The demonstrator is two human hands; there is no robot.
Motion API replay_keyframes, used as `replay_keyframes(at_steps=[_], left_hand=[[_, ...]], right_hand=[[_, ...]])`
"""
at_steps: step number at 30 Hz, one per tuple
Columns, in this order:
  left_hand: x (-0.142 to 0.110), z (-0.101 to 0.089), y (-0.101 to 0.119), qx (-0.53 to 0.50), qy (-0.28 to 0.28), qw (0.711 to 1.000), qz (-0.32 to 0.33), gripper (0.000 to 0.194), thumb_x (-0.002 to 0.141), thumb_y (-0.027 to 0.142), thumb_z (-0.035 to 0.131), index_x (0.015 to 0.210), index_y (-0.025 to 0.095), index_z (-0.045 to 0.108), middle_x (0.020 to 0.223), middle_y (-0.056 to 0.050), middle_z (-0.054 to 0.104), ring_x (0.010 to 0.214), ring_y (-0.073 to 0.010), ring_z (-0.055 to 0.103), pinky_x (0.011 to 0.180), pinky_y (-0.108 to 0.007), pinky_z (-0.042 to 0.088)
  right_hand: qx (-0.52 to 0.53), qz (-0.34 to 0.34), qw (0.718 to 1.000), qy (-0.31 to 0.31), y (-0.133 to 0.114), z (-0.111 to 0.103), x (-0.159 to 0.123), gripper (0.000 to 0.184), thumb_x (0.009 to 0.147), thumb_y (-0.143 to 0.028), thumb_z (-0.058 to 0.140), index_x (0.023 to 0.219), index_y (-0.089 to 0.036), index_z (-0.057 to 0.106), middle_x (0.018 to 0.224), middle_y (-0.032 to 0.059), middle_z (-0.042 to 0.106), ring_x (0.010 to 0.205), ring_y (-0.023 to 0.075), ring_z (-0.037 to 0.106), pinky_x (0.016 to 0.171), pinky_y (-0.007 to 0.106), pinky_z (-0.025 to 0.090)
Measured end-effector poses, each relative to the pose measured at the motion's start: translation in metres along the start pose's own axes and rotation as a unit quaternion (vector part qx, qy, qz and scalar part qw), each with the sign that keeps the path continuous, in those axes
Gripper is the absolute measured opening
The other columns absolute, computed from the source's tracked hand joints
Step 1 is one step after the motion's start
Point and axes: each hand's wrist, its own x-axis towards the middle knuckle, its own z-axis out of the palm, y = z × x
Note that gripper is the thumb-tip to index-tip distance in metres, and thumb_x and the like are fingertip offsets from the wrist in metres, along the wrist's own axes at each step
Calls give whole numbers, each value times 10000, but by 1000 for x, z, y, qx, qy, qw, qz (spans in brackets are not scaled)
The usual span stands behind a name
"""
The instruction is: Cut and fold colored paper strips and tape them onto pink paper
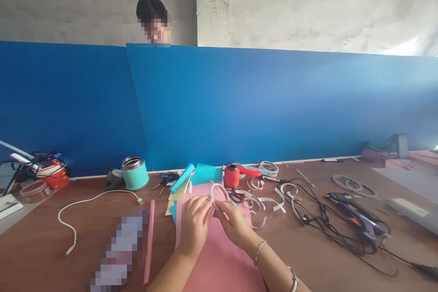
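A thin white strip curved into a loop stands up between my two hands above the pink paper. My left hand pinches the loop's lower left side with its fingertips. On the other side, the fingers of my right hand close on the loop's lower right. Both hands almost meet at the fingertips, which partly hide the bottom of the loop. Several curled white strips lie just right of the hands. Behind them stands a red spool.
Glue guns with tangled black cords lie at right. A turquoise metal-rimmed container, white cable and pink strip are at left. A blue partition closes the table's back; a person is behind it.
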Motion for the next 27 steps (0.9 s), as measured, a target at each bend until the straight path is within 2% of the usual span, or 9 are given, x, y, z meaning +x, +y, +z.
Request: replay_keyframes(at_steps=[6,8,11,13,17,21,27], left_hand=[[-1,2,0,-13,33,999,-19,123,859,223,496,853,220,618,930,-46,652,948,-205,566,863,-368,408],[0,3,-4,-41,54,997,-34,108,848,234,503,795,216,596,884,-40,639,915,-206,568,834,-361,420],[5,-3,-11,-87,60,993,-55,131,843,257,488,758,212,578,829,-34,634,863,-204,576,824,-361,427],[11,-10,-16,-118,49,987,-100,159,833,297,491,733,207,575,789,-34,639,828,-206,588,801,-351,440],[21,-27,-27,-195,32,955,-220,206,788,377,533,717,193,593,760,-41,663,798,-216,617,734,-317,464],[24,-30,-41,-228,16,942,-245,249,746,421,572,713,178,614,755,-50,672,777,-220,622,737,-328,466],[20,-25,-47,-207,17,943,-259,296,748,465,559,728,176,617,728,-39,658,727,-205,607,698,-314,458]], right_hand=[[-46,-3,999,-4,2,2,-2,227,925,-235,339,879,-228,562,786,17,663,748,176,572,741,302,397],[-73,-13,997,13,6,4,-2,205,909,-228,378,880,-229,581,788,13,673,744,173,579,810,329,391],[-126,-10,990,67,14,1,1,187,870,-279,481,742,-214,601,680,2,657,656,157,573,953,395,312],[-149,17,984,101,21,-5,2,261,824,-345,557,605,-204,571,576,-11,610,609,150,555,971,403,291],[-119,84,983,110,30,-22,2,325,807,-393,553,546,-200,557,526,-5,553,719,182,545,823,322,382],[-37,70,995,58,33,-33,1,302,858,-310,423,677,-181,628,635,8,592,657,145,513,654,249,390],[2,87,995,48,38,-37,0,260,808,-305,472,738,-174,686,647,15,606,622,140,505,585,235,373]])
